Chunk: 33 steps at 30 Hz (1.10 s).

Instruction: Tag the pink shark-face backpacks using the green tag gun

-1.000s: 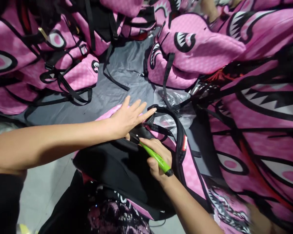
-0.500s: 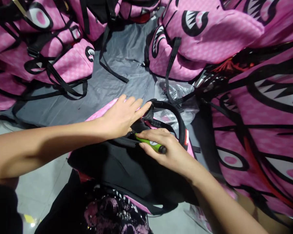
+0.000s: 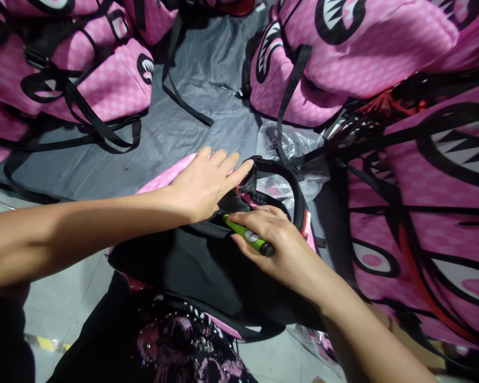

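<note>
A pink backpack with a black back panel (image 3: 191, 266) lies in front of me on my lap. My left hand (image 3: 205, 183) rests flat on its top, fingers stretched out toward the black carry handle (image 3: 287, 183). My right hand (image 3: 277, 242) is closed around a green tool with a black end (image 3: 249, 236). The tool's tip points at the seam just below my left palm. What the tip touches is hidden under the hand.
Pink backpacks with shark-mouth prints are piled at the left (image 3: 64, 80), at the back (image 3: 343, 58) and along the right (image 3: 435, 213). A grey sheet (image 3: 191, 122) covers the floor between them. A clear plastic bag (image 3: 291, 149) lies behind the handle.
My right hand turned over the green tool, from gripping it upright to lying low over it, and the tool now points left under my left palm. The view shifted slightly downward.
</note>
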Tool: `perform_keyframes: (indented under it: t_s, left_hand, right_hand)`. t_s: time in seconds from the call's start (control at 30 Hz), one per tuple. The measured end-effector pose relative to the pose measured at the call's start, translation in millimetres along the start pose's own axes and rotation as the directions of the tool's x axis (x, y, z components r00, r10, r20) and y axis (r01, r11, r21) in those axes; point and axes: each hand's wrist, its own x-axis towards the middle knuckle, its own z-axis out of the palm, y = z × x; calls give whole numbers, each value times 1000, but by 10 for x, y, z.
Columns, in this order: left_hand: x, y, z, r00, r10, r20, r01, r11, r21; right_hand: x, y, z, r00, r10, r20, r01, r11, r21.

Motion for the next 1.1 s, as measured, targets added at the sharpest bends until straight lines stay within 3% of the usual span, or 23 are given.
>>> perform_keyframes:
  t_s: [0.43,0.67,0.83,1.0,1.1]
  left_hand:
    - [-38,37,43,998,-23,-65,23,1000,-10]
    - [-22,51,27,997,-34,-65,31,999,-43]
    - [61,68,35,994,24,-104,-26,1000,-18]
    - [70,66,59,998,24,-62,-29,997,-70]
    - [67,61,64,998,13,-58,-19,995,-103]
  right_hand:
    - [10,-68,-29,1000,-6,3,6,1000,-27]
    - [13,-127,67,995,89,-51,-89,996,6]
    - [-21,-202,189,959,213,-190,-231,970,-80]
    - [-46,-224,285,917,295,-269,-291,955,55]
    - [-28,-234,330,883,339,-323,-342,938,52]
